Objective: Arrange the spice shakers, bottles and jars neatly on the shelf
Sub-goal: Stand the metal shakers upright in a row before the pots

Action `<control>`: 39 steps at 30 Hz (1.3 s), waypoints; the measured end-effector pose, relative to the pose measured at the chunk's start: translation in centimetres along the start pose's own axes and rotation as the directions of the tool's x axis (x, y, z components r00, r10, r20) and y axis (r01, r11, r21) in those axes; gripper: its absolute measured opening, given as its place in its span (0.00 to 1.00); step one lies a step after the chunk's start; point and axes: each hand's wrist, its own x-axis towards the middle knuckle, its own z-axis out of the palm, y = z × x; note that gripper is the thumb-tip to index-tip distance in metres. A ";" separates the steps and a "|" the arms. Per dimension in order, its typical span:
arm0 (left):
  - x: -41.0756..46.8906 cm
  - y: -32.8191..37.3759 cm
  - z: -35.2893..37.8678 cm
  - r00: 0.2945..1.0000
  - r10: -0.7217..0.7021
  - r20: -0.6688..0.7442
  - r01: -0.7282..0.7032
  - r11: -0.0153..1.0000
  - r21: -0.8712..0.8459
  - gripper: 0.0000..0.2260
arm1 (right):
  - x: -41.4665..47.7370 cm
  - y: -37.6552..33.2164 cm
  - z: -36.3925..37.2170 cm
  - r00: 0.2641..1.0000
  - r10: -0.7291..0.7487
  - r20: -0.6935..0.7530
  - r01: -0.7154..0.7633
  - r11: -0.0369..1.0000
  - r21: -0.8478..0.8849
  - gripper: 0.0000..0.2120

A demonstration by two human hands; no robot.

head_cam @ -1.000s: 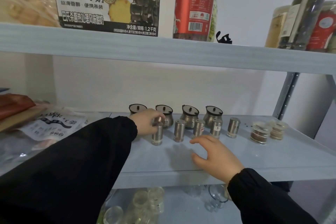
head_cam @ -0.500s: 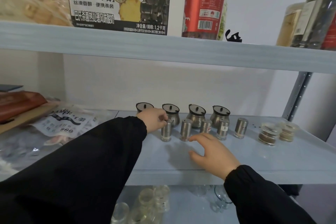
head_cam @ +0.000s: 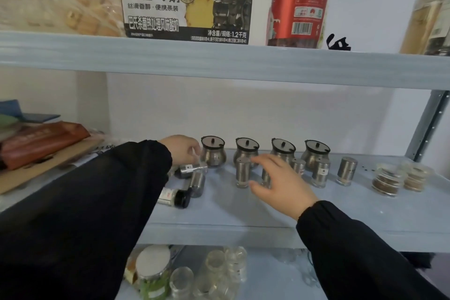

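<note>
On the middle shelf (head_cam: 341, 204), four pot-bellied steel jars with black lids (head_cam: 246, 153) line the back. In front of them several upright steel shakers (head_cam: 321, 173) form a row. My left hand (head_cam: 181, 151) curls its fingers over a steel shaker lying on its side (head_cam: 192, 168). Just in front, another shaker (head_cam: 197, 184) stands tilted, and a black-capped bottle (head_cam: 173, 197) lies flat. My right hand (head_cam: 280, 180) is spread around one upright shaker (head_cam: 265, 178), thumb and fingers apart. Beside it to the left stands a further shaker (head_cam: 243, 173). Two stacks of flat glass jars (head_cam: 386, 181) sit at the right.
The upper shelf holds a printed carton (head_cam: 185, 0) and a red-labelled jar (head_cam: 300, 2). Packages and a brown box (head_cam: 41, 141) fill the left of the middle shelf. Glass jars (head_cam: 219, 270) stand on the shelf below. A metal upright (head_cam: 428, 124) bounds the right.
The view has shifted left. My left hand left the upright shaker and moved back-left onto a lying one. My right hand moved forward from the shelf front to the shaker row.
</note>
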 end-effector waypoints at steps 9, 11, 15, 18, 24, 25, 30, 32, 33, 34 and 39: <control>-0.8 0.5 4.1 0.990 -0.060 0.129 0.055 0.998 0.042 0.17 | 1.4 -1.7 1.1 0.999 -0.045 0.001 0.045 0.999 -0.011 0.27; -0.6 1.5 4.2 0.983 -0.059 0.171 0.061 0.998 -0.008 0.21 | 1.3 -1.5 1.0 0.999 -0.041 -0.005 0.041 0.999 -0.005 0.26; -0.3 2.9 4.2 0.971 -0.009 0.241 0.002 1.000 0.028 0.23 | 0.7 -0.9 0.5 1.000 -0.023 -0.010 0.023 1.000 -0.006 0.24; 0.4 3.1 3.8 0.984 0.075 0.163 -0.079 0.997 0.018 0.18 | 0.4 -0.5 0.0 1.000 0.003 -0.006 -0.003 1.000 -0.014 0.24; 2.0 3.7 4.2 0.995 0.099 0.012 -0.099 0.995 -0.024 0.16 | -0.3 0.3 -0.5 1.000 0.024 -0.006 -0.024 1.000 -0.002 0.24; 2.1 3.9 4.3 0.995 0.095 0.011 -0.095 0.995 -0.018 0.17 | -0.4 0.4 -0.6 1.000 0.028 -0.009 -0.028 1.000 -0.008 0.24; 2.7 3.9 4.1 0.988 0.153 -0.013 -0.153 0.981 -0.119 0.19 | -0.5 1.1 -0.7 0.999 0.027 -0.033 -0.028 1.000 -0.012 0.23; 2.7 3.6 3.3 0.990 0.109 -0.087 -0.124 0.973 -0.195 0.15 | -0.6 1.2 -0.7 0.999 0.024 -0.043 -0.024 1.000 -0.012 0.22; 2.7 3.4 2.9 0.991 0.071 -0.115 -0.094 0.974 -0.208 0.14 | -0.6 1.3 -0.7 0.999 0.025 -0.042 -0.026 1.000 -0.015 0.22; 2.7 3.2 2.7 0.991 0.041 -0.127 -0.067 0.976 -0.207 0.14 | -0.6 1.3 -0.7 0.999 0.027 -0.041 -0.027 0.999 -0.018 0.22; 2.5 3.2 3.1 0.995 0.024 -0.098 -0.042 0.982 -0.186 0.11 | -0.5 1.3 -0.6 0.999 0.031 -0.033 -0.031 0.999 -0.014 0.21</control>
